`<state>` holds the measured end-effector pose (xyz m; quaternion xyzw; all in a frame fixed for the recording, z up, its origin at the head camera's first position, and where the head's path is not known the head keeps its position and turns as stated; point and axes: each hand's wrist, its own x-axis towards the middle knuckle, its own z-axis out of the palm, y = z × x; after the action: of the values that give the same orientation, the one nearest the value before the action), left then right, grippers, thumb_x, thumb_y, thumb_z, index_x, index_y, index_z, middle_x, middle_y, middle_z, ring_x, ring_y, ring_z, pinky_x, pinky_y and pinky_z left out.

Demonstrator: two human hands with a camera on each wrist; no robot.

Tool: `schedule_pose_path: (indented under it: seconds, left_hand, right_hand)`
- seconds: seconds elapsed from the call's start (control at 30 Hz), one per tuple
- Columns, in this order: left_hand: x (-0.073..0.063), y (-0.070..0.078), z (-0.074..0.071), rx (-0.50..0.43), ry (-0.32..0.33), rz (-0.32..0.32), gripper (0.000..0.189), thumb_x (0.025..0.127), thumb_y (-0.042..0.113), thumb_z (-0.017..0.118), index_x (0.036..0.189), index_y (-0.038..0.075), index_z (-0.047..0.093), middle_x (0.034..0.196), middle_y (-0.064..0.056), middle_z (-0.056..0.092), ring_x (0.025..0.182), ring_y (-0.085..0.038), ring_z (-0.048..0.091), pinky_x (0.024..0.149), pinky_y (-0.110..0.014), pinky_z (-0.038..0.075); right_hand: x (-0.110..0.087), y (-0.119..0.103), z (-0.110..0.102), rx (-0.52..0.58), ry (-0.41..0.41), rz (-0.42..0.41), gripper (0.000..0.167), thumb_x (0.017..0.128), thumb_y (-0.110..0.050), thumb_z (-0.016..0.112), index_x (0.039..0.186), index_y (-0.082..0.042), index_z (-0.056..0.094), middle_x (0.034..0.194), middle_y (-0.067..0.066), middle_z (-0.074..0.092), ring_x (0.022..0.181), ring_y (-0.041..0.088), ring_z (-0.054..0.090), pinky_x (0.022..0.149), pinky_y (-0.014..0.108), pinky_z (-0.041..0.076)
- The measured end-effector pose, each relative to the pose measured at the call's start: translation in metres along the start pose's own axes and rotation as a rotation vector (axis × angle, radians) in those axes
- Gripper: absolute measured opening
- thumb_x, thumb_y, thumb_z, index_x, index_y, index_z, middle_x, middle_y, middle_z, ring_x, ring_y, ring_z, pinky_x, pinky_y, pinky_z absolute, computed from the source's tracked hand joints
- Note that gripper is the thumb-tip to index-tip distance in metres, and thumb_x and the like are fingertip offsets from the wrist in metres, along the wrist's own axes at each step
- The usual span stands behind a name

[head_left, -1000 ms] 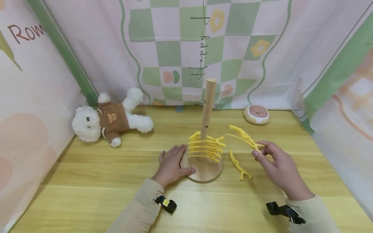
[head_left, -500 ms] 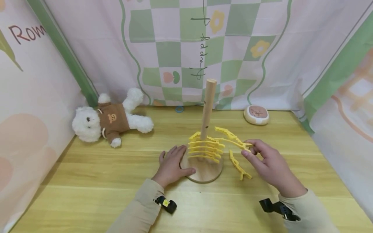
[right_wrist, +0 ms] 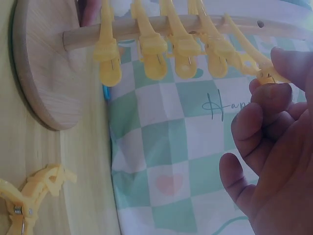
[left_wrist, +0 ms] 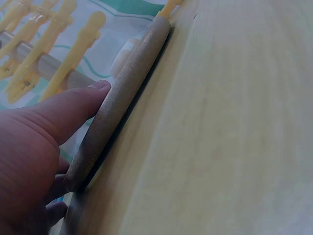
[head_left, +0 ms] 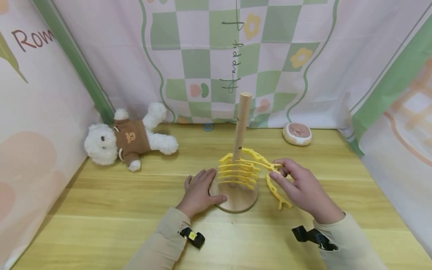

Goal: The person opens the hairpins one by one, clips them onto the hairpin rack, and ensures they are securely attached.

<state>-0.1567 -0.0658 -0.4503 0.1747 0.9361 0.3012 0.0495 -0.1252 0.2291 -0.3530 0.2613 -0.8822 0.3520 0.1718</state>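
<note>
In the head view my right hand (head_left: 302,187) pinches a yellow hair clip (head_left: 258,159) by its handle end, thumb against the fingers. The clip's two arms are spread, on either side of the upright wooden post (head_left: 242,123), above several similar yellow clips (head_left: 237,174) set one above another on it. My left hand (head_left: 200,193) rests at the left edge of the round wooden base (head_left: 236,202). Its thumb lies on the base and its fingers are extended along the rim, as the left wrist view also shows. Another yellow clip (head_left: 276,193) lies on the table beside the base.
A white plush toy (head_left: 133,138) in a brown top lies at the back left. A small blue ring (head_left: 208,127) is behind the post. At the back right sits a rounded white-and-pink object (head_left: 297,134). Printed cloth (head_left: 195,30) hangs behind the wooden table (head_left: 101,210).
My right hand has moved left, carrying the clip from right of the post until its spread arms reach the post. The left hand has stayed in place on the base.
</note>
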Motion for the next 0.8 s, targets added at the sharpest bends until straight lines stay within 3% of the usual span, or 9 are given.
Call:
schedule_pose_path:
  seconds: [0.37,0.8]
  left_hand:
    - [0.0,-0.002,0.001,0.017,0.006,0.002,0.095,0.082,0.06,0.075,0.155,0.011,0.039,0.16,-0.005,0.037,0.149,-0.032,0.028,0.113,-0.068,0.009]
    - [0.002,-0.001,0.003,0.065,0.021,0.014,0.095,0.081,0.062,0.075,0.154,0.011,0.041,0.159,-0.005,0.039,0.147,-0.033,0.031,0.112,-0.07,0.012]
  right_hand:
    - [0.012,-0.003,0.007,0.031,-0.01,-0.046,0.024,0.094,-0.003,0.068,0.116,-0.002,0.063,0.077,-0.012,0.048,0.062,0.001,0.042,0.059,0.023,0.042]
    - [0.026,-0.011,0.008,0.068,-0.082,-0.039,0.023,0.096,-0.003,0.066,0.118,-0.002,0.061,0.071,-0.011,0.042,0.056,0.002,0.037,0.052,0.023,0.037]
